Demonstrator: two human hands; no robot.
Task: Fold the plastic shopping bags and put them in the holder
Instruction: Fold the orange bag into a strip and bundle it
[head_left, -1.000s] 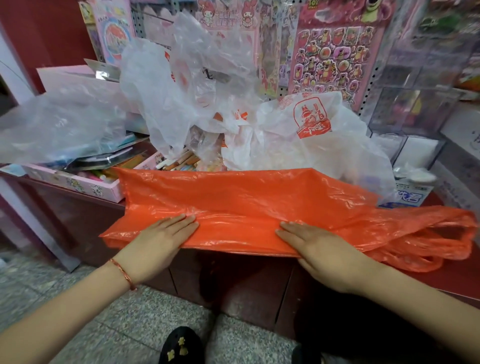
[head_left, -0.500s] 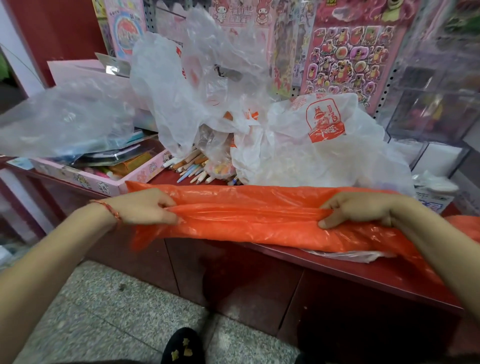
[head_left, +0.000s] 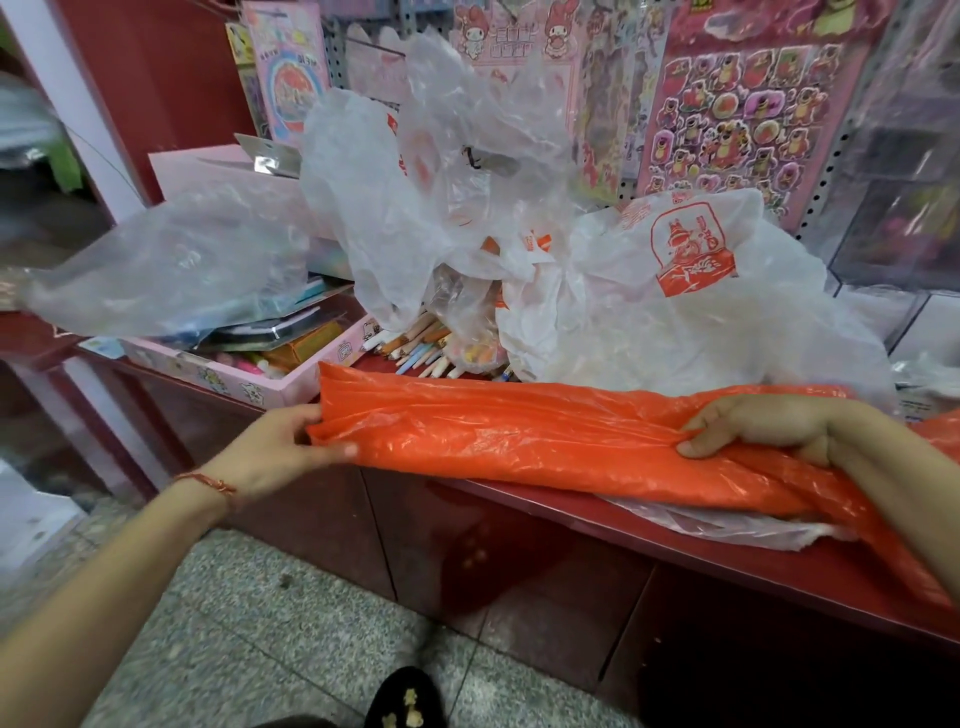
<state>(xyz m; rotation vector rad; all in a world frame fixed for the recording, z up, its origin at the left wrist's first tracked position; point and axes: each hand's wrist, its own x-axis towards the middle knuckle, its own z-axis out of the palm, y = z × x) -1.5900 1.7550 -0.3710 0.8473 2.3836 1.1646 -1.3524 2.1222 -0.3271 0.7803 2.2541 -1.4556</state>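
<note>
I record the orange bag (head_left: 519, 447) at the front edge of the counter (head_left: 519, 561) as thin, glossy, wrinkled plastic film, the white printed bag (head_left: 649, 332) behind it as duller crinkled film, the counter as smooth glossy red, the floor (head_left: 260, 623) as speckled matt stone.

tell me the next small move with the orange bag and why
Probably bring the left end over toward the right, halving the strip. The orange bag lies as a long narrow band along the counter edge; the left hand pinches its left end and the right hand grips it further right, so it looks ready for that fold.
</note>
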